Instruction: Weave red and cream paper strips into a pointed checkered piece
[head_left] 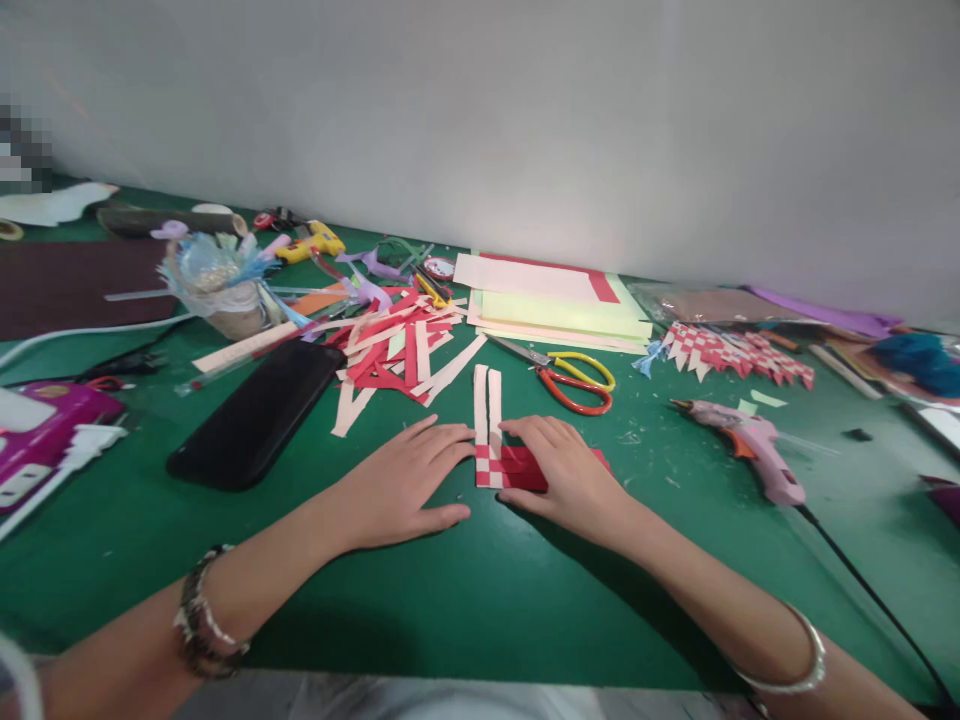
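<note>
1. Left hand lies flat and released on the green table, fingertips touching the woven paper strips.
2. Right hand presses the weave's red strips flat, apparently gripping nothing.
3. Judgement: lifting either palm could let loose strips slide apart.

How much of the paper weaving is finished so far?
Only a little. A small red-and-cream checkered patch is woven. Both hands, left and right, press flat on the strips there, with two cream strips sticking up unwoven. A big pile of loose strips lies behind, unused, near the scissors.
</note>
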